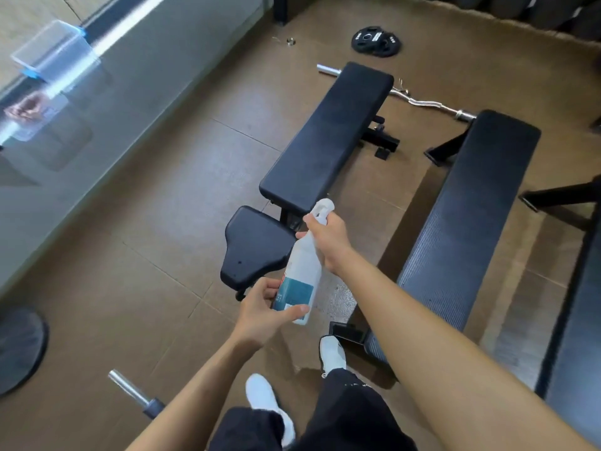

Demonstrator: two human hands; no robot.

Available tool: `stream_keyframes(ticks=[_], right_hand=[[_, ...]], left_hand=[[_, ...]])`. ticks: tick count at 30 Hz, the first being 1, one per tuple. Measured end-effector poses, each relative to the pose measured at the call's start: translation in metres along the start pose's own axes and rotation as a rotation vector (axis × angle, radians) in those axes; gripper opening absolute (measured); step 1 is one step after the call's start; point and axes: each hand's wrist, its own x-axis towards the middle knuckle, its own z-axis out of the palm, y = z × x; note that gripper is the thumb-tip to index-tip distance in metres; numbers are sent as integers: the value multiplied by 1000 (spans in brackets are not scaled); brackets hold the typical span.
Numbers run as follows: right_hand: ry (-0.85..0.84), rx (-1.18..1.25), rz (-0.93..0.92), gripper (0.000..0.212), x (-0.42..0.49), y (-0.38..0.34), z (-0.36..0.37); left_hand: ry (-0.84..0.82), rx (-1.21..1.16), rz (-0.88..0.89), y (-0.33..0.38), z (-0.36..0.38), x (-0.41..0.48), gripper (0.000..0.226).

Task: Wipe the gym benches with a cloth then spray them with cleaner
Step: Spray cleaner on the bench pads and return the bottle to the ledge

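Note:
A white spray bottle (300,268) with a teal label is held over the floor between two black benches. My left hand (263,310) grips its base from below. My right hand (327,237) grips its neck just under the white trigger head. The adjustable bench (328,138) with a separate seat pad (255,245) stands straight ahead. A long flat bench (468,216) runs along the right side. No cloth is in view.
A curl bar (426,104) and a weight plate (375,40) lie on the brown floor beyond the benches. Another bar end (130,388) and a round black base (19,346) sit at lower left. A glass wall (97,109) runs along the left. My white shoes (331,353) stand below.

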Motion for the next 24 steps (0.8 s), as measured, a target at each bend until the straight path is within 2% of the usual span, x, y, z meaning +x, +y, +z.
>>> stream_keyframes(ticks=[9, 15, 19, 21, 24], right_hand=[[98, -18, -45, 16, 17, -3, 74], [321, -3, -57, 15, 6, -5, 153], [338, 31, -91, 7, 1, -17, 204], [343, 34, -101, 16, 4, -29, 225], [442, 50, -121, 27, 16, -45, 241]], left_hand=[[-106, -42, 55, -25, -84, 55, 61], [-225, -33, 145, -48, -171, 93, 67], [-273, -49, 171, -49, -225, 111, 65], [-302, -59, 190, -42, -247, 124, 61], [-357, -8, 240, -24, -270, 153, 62]])
